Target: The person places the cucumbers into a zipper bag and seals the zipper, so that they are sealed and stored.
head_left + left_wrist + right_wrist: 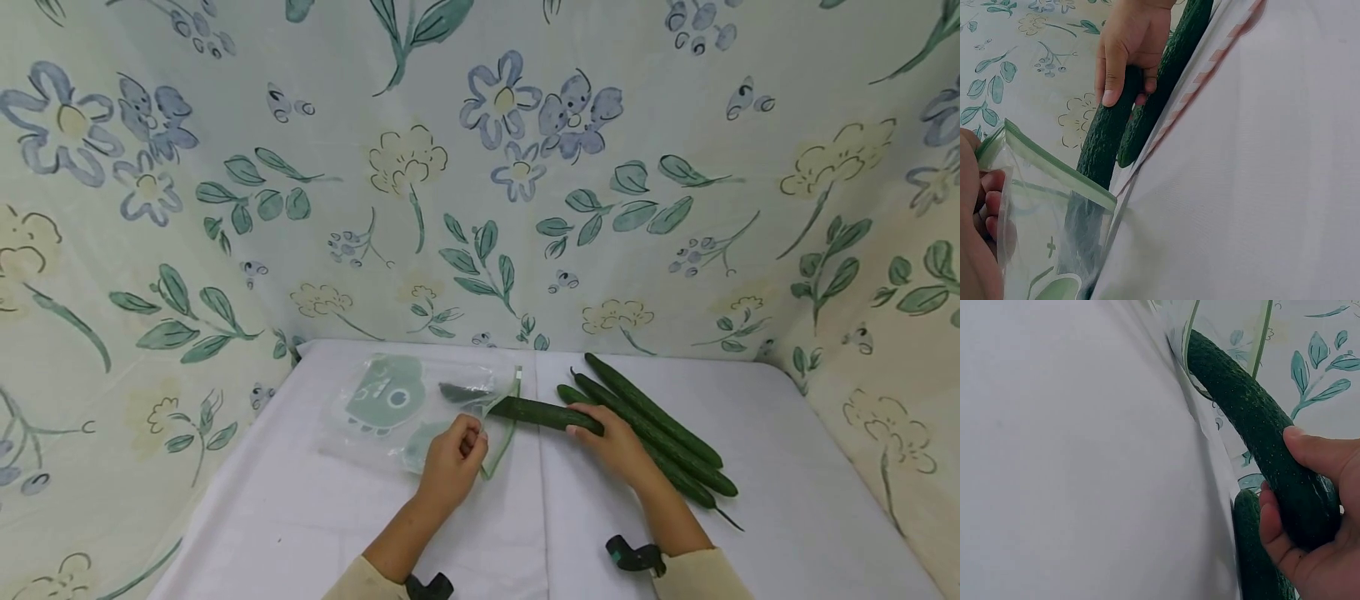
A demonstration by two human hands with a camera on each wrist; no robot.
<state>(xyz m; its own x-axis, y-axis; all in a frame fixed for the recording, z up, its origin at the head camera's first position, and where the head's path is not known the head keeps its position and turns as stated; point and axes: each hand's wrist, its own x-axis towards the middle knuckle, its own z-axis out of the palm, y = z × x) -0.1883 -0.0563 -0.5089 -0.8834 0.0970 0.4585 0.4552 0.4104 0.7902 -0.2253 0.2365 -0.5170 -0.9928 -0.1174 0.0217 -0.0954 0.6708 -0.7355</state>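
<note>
A dark green cucumber (542, 412) lies partly inside a clear zip bag (450, 454) with a green cartoon print and a green zip edge. Its far end shows through the plastic; the near end sticks out of the mouth. My right hand (611, 442) grips that near end, thumb on one side and fingers round the other, as the right wrist view also shows on the cucumber (1254, 425). With curled fingers my left hand (456, 457) pinches the bag's edge at the opening. In the left wrist view the bag's green rim (1054, 164) stands apart around the cucumber.
Several more cucumbers (660, 425) lie side by side on the white-clothed table (795, 500), right of the bag and close to my right hand. A floral cloth (480, 275) hangs behind the table and at both sides.
</note>
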